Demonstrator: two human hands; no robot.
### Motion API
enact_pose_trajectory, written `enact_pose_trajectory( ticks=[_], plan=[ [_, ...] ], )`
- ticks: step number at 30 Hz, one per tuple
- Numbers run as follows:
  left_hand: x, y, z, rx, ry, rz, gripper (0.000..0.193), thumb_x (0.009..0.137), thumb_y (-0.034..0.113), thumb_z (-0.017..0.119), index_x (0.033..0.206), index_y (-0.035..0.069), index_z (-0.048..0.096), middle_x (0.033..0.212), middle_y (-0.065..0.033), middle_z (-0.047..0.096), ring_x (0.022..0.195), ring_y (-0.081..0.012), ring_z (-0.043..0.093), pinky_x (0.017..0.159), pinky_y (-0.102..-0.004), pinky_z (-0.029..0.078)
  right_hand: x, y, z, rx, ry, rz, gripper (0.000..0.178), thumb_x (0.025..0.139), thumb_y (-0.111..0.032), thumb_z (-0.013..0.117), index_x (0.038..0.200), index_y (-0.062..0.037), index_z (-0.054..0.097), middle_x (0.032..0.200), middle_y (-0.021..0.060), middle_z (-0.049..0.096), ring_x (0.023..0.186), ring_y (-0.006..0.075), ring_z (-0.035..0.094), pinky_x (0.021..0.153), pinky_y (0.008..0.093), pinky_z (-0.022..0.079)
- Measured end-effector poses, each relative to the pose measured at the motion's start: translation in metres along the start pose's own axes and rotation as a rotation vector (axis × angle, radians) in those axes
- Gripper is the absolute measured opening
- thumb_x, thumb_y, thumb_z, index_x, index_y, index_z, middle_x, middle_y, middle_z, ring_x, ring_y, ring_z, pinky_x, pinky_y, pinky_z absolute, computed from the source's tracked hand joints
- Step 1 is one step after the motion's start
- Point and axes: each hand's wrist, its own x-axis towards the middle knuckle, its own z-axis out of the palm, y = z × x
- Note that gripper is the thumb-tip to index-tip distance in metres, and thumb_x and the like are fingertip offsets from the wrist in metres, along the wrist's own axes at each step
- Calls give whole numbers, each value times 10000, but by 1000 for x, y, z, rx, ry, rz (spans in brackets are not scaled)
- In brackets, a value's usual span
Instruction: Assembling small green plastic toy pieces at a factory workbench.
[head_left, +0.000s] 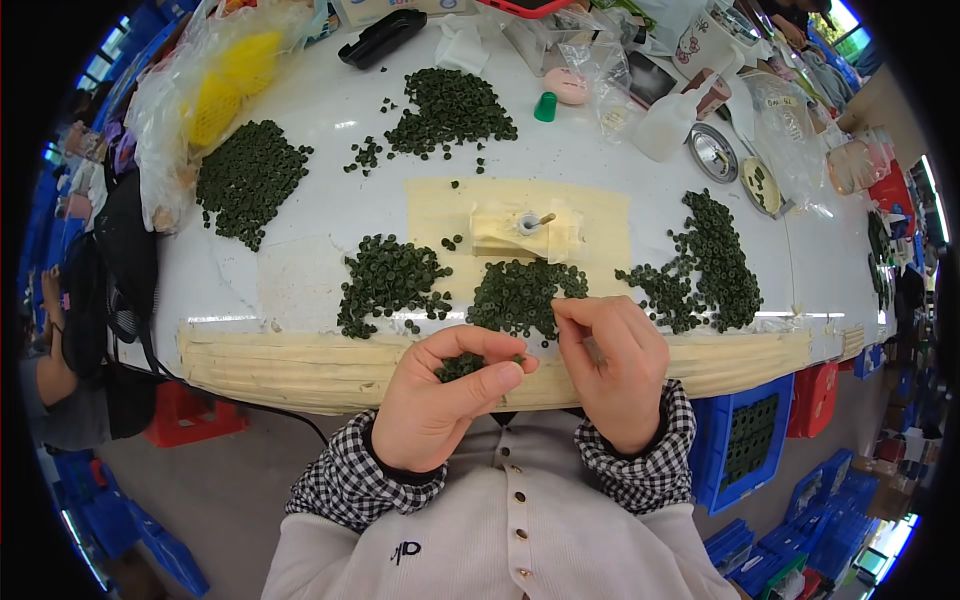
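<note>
My left hand (425, 412) is curled palm up at the table's front edge. It cups a clump of small dark green round parts (459, 367), and its thumb and index finger pinch one at the tips. My right hand (622, 372) is closed, thumb against fingertips, at the right side of the middle pile of green ring-shaped parts (512, 296). Anything between those fingertips is too small or hidden to make out. Just behind that pile stands a tape-wrapped block (500, 233) with a short metal pin (545, 219) sticking out of it.
More heaps of the parts lie around: near left (395, 278), right (722, 262), far left (252, 182) and far middle (452, 108). Tan padding (300, 368) lines the front edge. Plastic bags, a green thimble-like cap (545, 107) and a round metal tin (713, 152) sit at the back.
</note>
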Motion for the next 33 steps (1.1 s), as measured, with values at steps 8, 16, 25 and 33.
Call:
enact_pose_trajectory(
  ticks=[8,16,25,33],
  plan=[
    [0,-2,1,9,13,40,179,861,-28,613,1035,15,612,906,-43,605,1007,-154,610,599,-194,415,2,4,1,69,26,-11,163,705,70,680,838,2,616,791,102,650,725,250,613,622,319,493],
    [3,0,5,6,34,74,178,863,-23,610,1038,2,626,948,-80,652,877,-94,606,657,-175,444,3,-6,-7,206,30,51,196,702,92,673,872,-4,674,804,106,648,705,235,625,614,290,491],
    [6,-4,9,64,58,155,147,862,-18,616,1009,-18,625,974,-94,661,828,-78,594,668,-177,461,-5,-13,-3,645,-50,394,146,771,73,646,900,12,677,819,77,671,746,123,627,672,230,489],
    [7,-6,6,130,56,203,131,853,-4,635,984,-9,634,978,-93,666,854,-90,602,719,-198,475,-3,-6,-7,670,-112,344,129,744,46,695,865,7,676,835,75,646,744,132,601,684,240,479]
  ],
)
